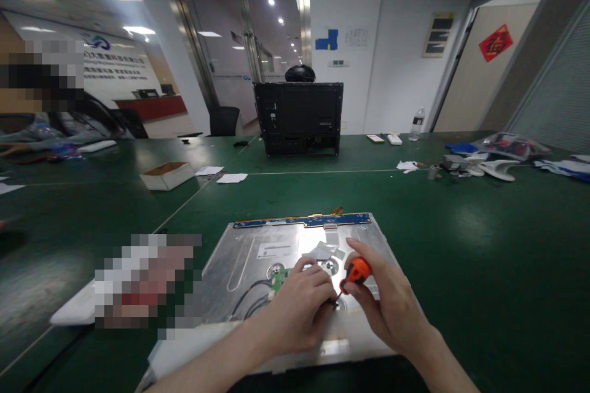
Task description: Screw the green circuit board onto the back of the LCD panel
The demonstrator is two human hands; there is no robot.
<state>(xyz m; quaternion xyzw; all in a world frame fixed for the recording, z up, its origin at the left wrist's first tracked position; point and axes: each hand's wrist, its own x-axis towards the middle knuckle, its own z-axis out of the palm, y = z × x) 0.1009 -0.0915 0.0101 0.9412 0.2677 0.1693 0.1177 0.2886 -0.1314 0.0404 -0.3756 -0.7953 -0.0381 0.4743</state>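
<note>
In front of me on the table lies a flat silver metal panel [230, 249], the back of a display. A blue circuit strip [286, 221] runs along its far edge. My right hand [396, 304] grips the orange-and-black handle of a screwdriver [358, 271], its shaft slanting down and left to the panel. My left hand [302, 304] rests on the panel with fingers curled and pinched near the screwdriver's tip; what they hold is hidden. Partly under that hand are a small green circuit board [279, 279] and black cables [251, 298]. Round metal mounts [275, 271] sit around them.
Across the green table [461, 239] stands a black monitor-like unit [297, 116]. A white open box [166, 176] is at the left. At the right are a water bottle [417, 124], a bag [511, 144] and scattered parts. A person [41, 77] is blurred at far left.
</note>
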